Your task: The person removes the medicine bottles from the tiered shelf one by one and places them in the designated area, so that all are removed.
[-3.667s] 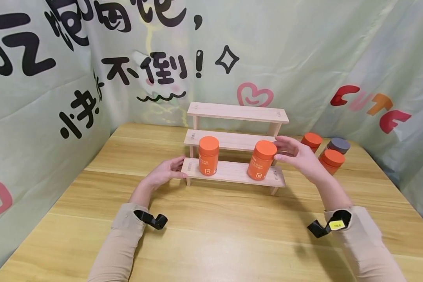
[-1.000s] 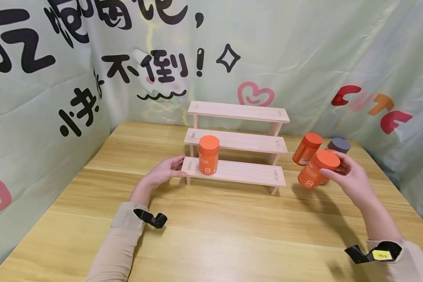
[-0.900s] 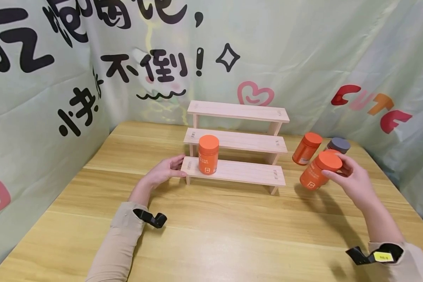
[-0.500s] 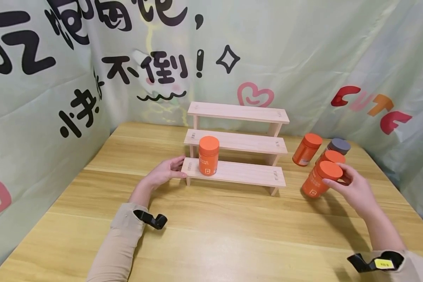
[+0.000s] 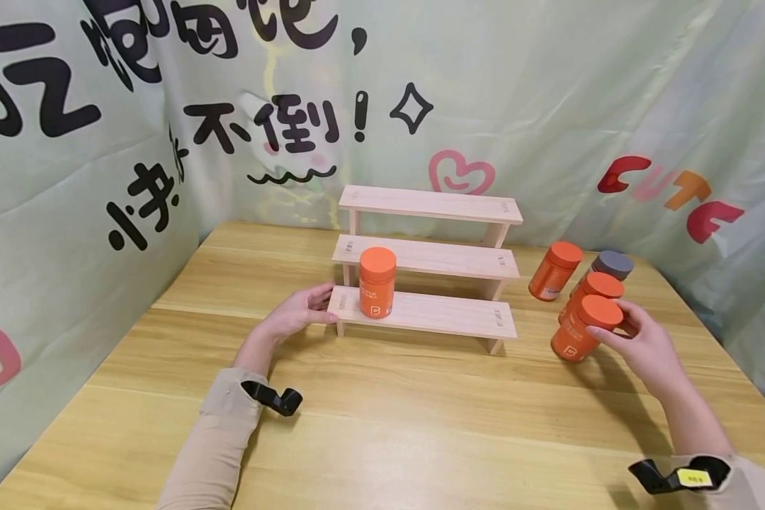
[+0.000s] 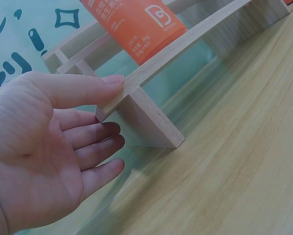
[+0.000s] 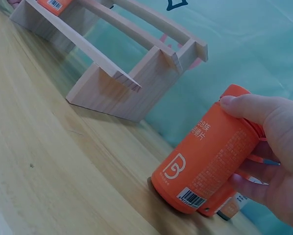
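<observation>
In the head view, a three-tier wooden display shelf stands on the table. My left hand pinches the left end of its lowest board, thumb on top and the other fingers loosely bent. An orange supplement bottle stands upright on that board, left of its middle. To the right of the shelf, my right hand grips another orange bottle near its lid, thumb on the near side. In the right wrist view this bottle's base is at the tabletop; whether it fully rests there I cannot tell.
Just behind the gripped bottle stand two more orange bottles, one close and one farther left, plus a bottle with a grey-blue lid. A printed cloth backdrop hangs behind the wooden table.
My right hand has carried the orange bottle from the lowest board's right end to the table on the right, lowering it toward me lately. My left hand stays at the shelf.
</observation>
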`<state>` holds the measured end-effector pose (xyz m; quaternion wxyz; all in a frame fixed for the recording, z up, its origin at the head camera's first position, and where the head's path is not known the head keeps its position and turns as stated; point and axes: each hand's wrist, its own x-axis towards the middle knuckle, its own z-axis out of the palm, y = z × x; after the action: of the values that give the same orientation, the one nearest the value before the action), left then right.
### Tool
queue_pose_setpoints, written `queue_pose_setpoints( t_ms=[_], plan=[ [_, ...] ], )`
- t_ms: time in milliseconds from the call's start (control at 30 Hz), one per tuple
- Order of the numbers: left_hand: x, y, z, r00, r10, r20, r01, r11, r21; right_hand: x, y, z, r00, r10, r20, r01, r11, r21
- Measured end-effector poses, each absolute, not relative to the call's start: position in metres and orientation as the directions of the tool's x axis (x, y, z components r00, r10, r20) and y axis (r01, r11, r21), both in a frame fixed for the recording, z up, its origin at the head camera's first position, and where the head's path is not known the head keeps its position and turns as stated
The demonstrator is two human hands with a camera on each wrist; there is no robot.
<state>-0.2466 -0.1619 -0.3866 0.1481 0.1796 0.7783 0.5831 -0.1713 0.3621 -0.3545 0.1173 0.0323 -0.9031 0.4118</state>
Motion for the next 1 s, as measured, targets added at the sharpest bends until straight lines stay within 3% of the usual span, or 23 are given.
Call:
queue_pose_setpoints(
  t_ms=[1000],
  plan=[
    [-0.2478,-0.1627,-0.3882,-0.885,0.465,-0.014,0.113,0.244,0.963,-0.1704,0.3599,-0.3610,-0.981,0.091,0.169,-0.073,0.635,-0.769]
  ],
)
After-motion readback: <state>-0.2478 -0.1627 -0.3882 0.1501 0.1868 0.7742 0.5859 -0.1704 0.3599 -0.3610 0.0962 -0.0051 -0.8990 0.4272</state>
